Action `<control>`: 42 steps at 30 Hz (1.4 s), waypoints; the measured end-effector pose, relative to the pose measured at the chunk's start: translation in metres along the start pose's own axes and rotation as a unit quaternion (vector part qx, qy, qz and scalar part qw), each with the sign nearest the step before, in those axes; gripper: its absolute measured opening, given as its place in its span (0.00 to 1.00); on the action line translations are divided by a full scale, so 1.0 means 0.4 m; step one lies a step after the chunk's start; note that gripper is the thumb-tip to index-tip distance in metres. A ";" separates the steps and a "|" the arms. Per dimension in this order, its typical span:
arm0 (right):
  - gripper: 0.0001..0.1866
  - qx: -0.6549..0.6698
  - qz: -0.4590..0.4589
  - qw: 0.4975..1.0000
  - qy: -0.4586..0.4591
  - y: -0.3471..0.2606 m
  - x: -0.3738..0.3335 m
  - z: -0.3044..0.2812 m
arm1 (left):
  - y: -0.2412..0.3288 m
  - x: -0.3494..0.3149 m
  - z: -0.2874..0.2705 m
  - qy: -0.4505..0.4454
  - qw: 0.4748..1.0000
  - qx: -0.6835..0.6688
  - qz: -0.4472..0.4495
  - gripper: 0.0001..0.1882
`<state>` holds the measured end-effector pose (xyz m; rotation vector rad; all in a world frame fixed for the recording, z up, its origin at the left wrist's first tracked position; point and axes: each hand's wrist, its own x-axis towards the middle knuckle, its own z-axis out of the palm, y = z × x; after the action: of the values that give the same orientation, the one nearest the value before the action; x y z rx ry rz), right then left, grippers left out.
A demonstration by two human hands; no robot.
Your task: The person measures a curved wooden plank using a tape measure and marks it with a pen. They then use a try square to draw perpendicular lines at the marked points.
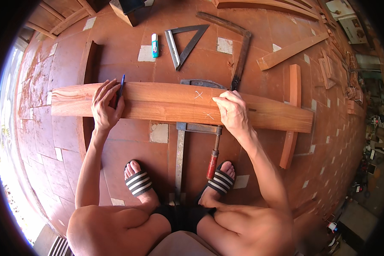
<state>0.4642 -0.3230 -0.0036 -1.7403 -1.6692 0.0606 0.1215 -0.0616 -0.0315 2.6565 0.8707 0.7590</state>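
Observation:
Two long reddish-brown wooden boards [158, 91] lie edge to edge across the floor in front of me, with white X marks on both near the middle. My left hand [106, 104] rests on their left part, its fingers closed around a pen [122, 83] whose blue end points up and away. Over the boards, right of the X marks, my right hand [232, 111] has thumb and fingers pinched together; anything between them is too small to make out. A metal bar clamp [180, 158] with a red handle [212, 165] sits across the boards, its bar running toward me.
Wooden strips [295, 85] lie crosswise under both board ends. Beyond lie a metal triangle square [187, 45], a teal-and-white tube [155, 46], another rusty clamp [243, 51] and a loose wood piece [292, 51]. My sandalled feet [137, 181] flank the clamp bar. More timber is stacked far right.

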 end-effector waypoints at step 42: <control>0.09 -0.004 0.060 0.996 -0.059 -0.061 -0.057 -0.022 | -0.007 -0.006 0.006 -0.011 1.000 -0.002 -0.001 0.22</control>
<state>0.4441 -0.3494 0.0055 -1.8727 -1.6472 0.2165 0.1199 -0.0611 -0.0354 2.6543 0.8653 0.7285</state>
